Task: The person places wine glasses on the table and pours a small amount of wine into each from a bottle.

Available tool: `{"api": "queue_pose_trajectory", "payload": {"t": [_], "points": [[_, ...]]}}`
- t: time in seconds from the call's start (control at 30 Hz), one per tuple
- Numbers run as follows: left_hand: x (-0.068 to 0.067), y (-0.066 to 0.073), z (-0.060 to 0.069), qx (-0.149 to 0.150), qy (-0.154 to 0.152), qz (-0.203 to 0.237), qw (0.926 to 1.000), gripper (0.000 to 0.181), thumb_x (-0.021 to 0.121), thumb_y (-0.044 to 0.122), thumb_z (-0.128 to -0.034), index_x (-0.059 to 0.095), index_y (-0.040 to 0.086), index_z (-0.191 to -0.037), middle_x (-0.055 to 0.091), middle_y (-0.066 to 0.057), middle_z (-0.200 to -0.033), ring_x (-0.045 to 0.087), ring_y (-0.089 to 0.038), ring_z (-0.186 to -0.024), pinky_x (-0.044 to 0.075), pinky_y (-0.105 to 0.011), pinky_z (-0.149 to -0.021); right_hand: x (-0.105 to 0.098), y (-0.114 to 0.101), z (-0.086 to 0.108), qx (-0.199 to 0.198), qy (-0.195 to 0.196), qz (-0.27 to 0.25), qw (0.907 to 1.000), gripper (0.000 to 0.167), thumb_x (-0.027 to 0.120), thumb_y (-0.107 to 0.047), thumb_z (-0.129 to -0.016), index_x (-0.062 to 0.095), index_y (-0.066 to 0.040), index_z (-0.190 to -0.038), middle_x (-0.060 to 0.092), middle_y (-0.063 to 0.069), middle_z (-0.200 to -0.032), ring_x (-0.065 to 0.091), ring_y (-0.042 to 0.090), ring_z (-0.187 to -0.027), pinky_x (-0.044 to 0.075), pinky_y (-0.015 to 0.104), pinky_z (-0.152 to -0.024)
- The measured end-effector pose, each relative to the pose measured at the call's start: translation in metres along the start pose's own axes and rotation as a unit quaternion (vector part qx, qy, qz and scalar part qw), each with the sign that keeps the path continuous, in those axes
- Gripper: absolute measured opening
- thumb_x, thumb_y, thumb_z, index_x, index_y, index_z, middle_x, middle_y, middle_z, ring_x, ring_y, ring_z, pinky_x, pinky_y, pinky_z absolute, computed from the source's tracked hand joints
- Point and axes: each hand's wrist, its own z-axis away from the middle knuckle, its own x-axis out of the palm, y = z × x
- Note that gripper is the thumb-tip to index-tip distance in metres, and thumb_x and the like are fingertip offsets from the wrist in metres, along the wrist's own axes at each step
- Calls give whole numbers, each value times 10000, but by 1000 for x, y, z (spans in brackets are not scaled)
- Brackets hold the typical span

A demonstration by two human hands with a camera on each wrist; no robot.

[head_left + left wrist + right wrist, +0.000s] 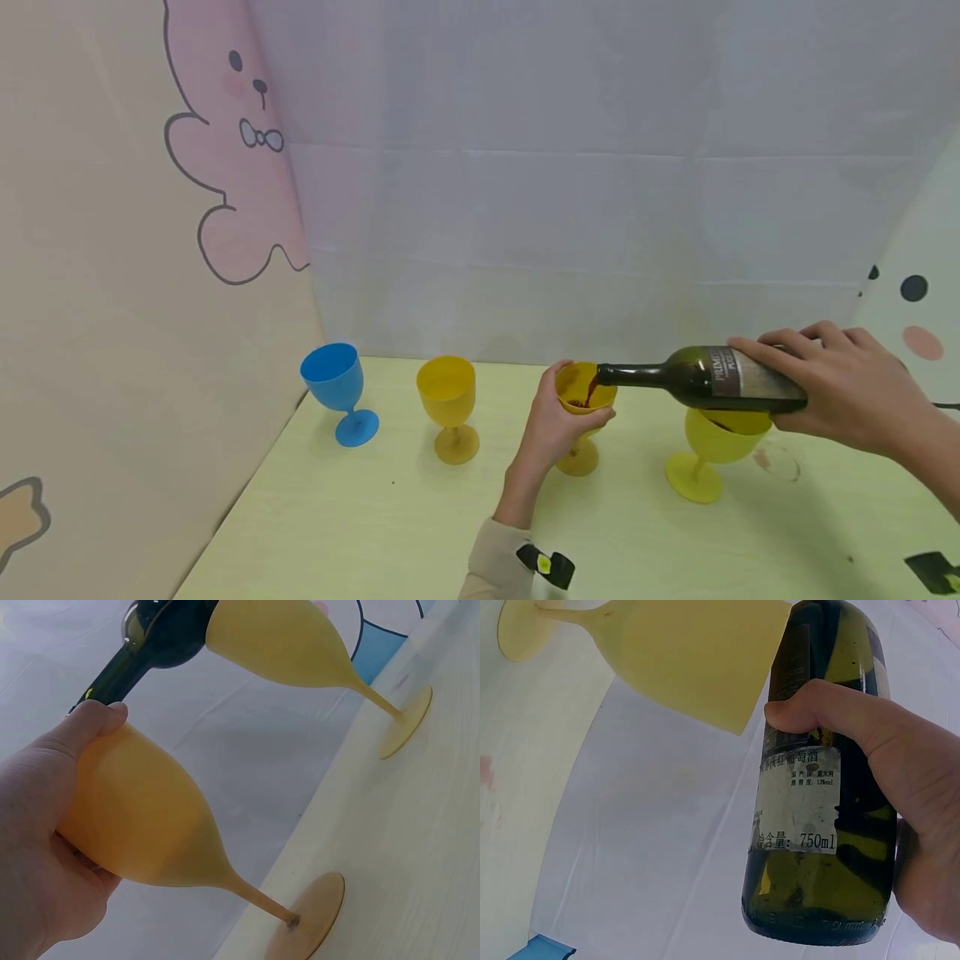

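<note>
My right hand (855, 387) grips a dark green wine bottle (686, 377) round its body and holds it nearly level, neck to the left. Dark red liquid runs from its mouth into an orange-yellow goblet (150, 810), where some of it lies inside. Fingers and thumb of my left hand (551, 425) curl round that goblet's bowl near the rim; its foot is at the tabletop. Beneath the bottle body stands a lighter yellow goblet (723, 437) with dark liquid partly visible inside. In the right wrist view the bottle's label (799, 802) reads 750ml.
Left of my left hand stand another orange-yellow goblet (447, 400) and a blue goblet (333, 383) on the pale table (337, 533). A reddish ring stain (778, 461) marks the tabletop at right. A pale curtain (562, 208) hangs behind, with a printed wall covering at left.
</note>
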Motion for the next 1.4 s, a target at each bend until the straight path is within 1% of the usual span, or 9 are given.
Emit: {"api": "queue_pose_trajectory", "payload": {"t": [0.13,0.37,0.47,0.63,0.77,0.9,1.1,1.4], "points": [[0,0,0,33,-1,36,10000,857,866,357,-750,390,287,-1460,537,73,-1340,552,-131,-1163,499,-339,-1008,1,-1,-2,3,9,-47,10000,1025,894,-403,-489,483,-300,-1423,627,79,-1193,543,401,-1001,444,583,-743],[0,-1,0,1,-12,47,10000,852,867,351,-752,389,297,-1455,538,72,-1338,551,-129,-1169,496,-339,-1019,4,-1,-6,-83,36,-82,9999,1073,923,-437,-471,469,-311,-1435,626,89,-1196,536,412,-1014,436,589,-754],[0,0,1,29,-14,42,10000,860,869,352,-748,388,288,-1459,535,68,-1346,549,-132,-1172,493,-344,-1023,5,0,-7,-88,85,-92,9999,1063,923,-435,-470,476,-308,-1426,627,87,-1192,535,412,-1013,436,591,-758],[0,0,1,10,-2,43,10000,855,870,352,-747,391,297,-1453,531,76,-1352,546,-128,-1180,489,-347,-1031,6,2,-10,-107,153,-190,9996,1040,909,-389,-482,483,-306,-1427,621,78,-1213,529,411,-1031,431,590,-762],[0,0,1,20,-1,58,10000,852,869,355,-744,394,299,-1449,532,75,-1349,546,-128,-1179,484,-347,-1032,7,4,-12,-70,90,-252,9996,1066,918,-377,-481,466,-314,-1445,613,86,-1229,518,420,-1049,423,601,-776],[0,1,2,31,6,35,10000,858,870,361,-740,396,292,-1451,537,68,-1342,551,-131,-1172,486,-351,-1025,9,5,-14,-44,60,-318,9995,1043,916,-366,-491,477,-308,-1435,618,95,-1226,512,413,-1049,425,596,-779],[-1,0,2,30,19,-23,10000,865,867,375,-741,390,283,-1457,538,61,-1340,555,-136,-1158,490,-362,-1016,14,10,-17,-170,87,-379,9991,1054,913,-330,-505,456,-307,-1454,615,106,-1220,515,407,-1035,431,605,-776],[0,-2,1,58,34,-16,10000,868,874,368,-731,396,289,-1451,553,62,-1300,573,-131,-1105,511,-340,-967,20,15,-23,-272,75,-393,9988,1076,939,-334,-510,446,-287,-1466,605,116,-1239,517,420,-1044,434,604,-779]]}}
